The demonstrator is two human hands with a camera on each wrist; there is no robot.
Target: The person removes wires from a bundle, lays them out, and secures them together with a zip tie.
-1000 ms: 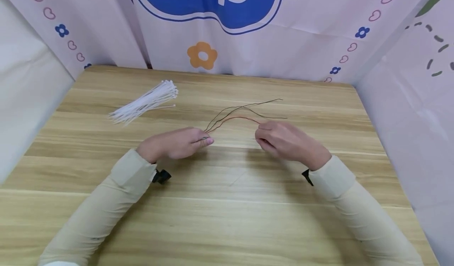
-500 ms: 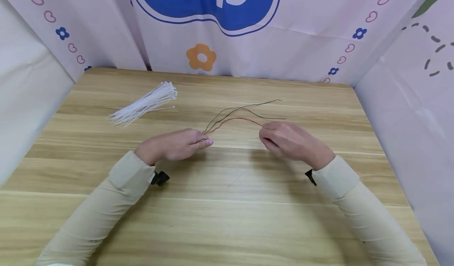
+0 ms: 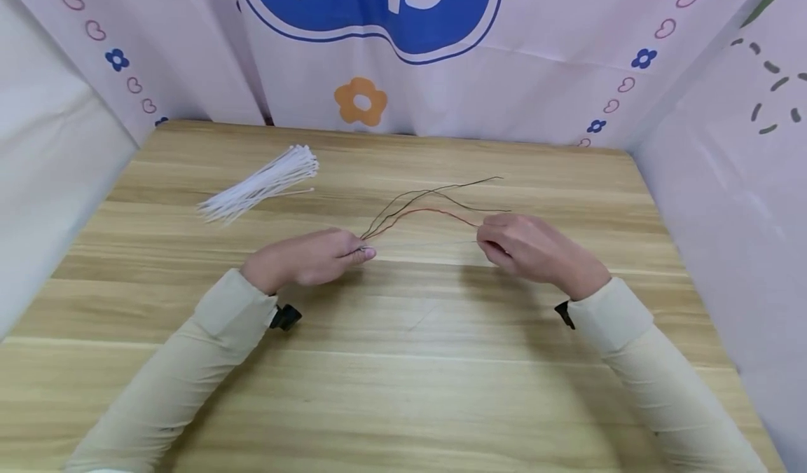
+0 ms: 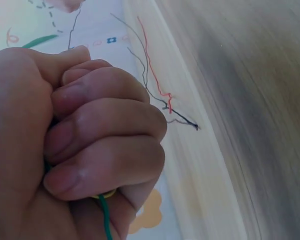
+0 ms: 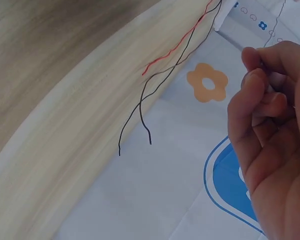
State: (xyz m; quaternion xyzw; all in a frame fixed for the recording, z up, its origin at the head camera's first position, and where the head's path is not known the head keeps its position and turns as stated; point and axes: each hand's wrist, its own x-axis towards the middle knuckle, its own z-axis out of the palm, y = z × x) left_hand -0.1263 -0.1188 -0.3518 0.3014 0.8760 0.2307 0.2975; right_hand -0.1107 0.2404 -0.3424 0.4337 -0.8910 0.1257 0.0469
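My left hand (image 3: 315, 257) grips a bundle of thin wires, its fingers curled round them in the left wrist view. Out of the fist fan a red wire (image 3: 429, 210) and dark wires (image 3: 403, 205), their far ends loose in the right wrist view. Below the little finger a green wire (image 4: 107, 220) comes out, beside a bit of yellow. A thin grey wire (image 5: 275, 31) spans the space between the hands. Its far end is pinched between thumb and forefinger of my right hand (image 3: 536, 252). What lies inside the left fist is mostly hidden.
White cable ties (image 3: 265, 184) lie in a loose bunch at the back left of the wooden table (image 3: 403, 403). A printed cloth (image 3: 504, 94) hangs behind the table, and pale cloth walls stand at both sides.
My right hand has moved to the right, drawing the grey wire out longer between the hands. The left hand and the other wires have stayed nearly in place.
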